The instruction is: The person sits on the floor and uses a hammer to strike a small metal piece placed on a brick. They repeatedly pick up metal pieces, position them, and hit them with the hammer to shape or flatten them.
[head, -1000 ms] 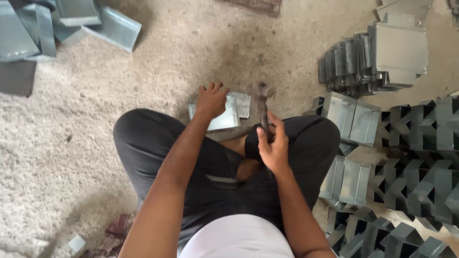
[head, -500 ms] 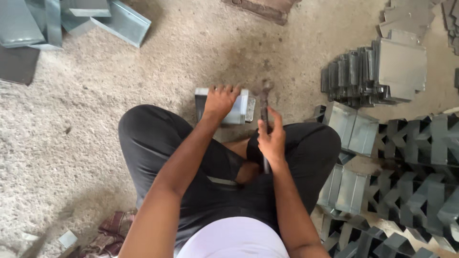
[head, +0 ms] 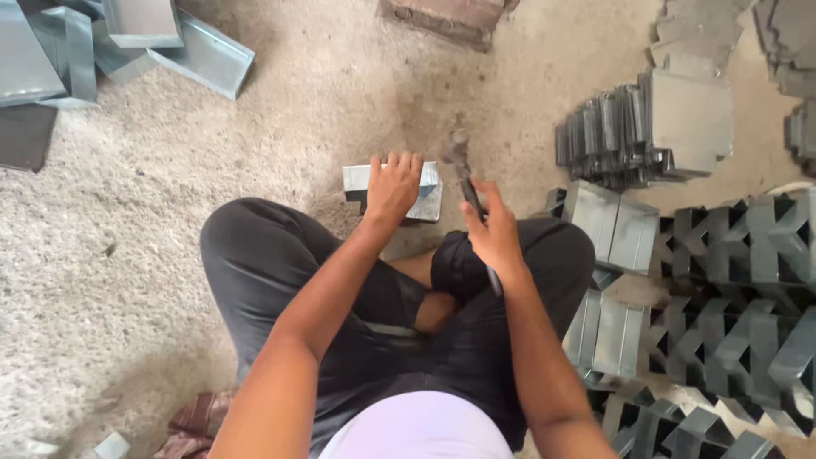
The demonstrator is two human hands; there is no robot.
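I sit cross-legged on a rough concrete floor. My left hand [head: 393, 184] presses flat on a small folded sheet-metal piece [head: 425, 197] lying just beyond my knees, fingers over its far edge. My right hand [head: 493, 234] grips the handle of a dark hammer [head: 461, 153], whose head is raised above the floor just right of the metal piece and looks blurred.
Stacks of folded grey metal brackets [head: 748, 280] fill the right side, with another upright stack and flat sheets [head: 654, 127] behind them. Larger metal channels [head: 127, 42] lie at top left. A brick [head: 446, 19] sits at the top, a cloth [head: 197, 421] by my left thigh.
The hammer head has lifted and swung slightly away from the metal piece. My left hand has stayed on the piece, shifting a little over it.
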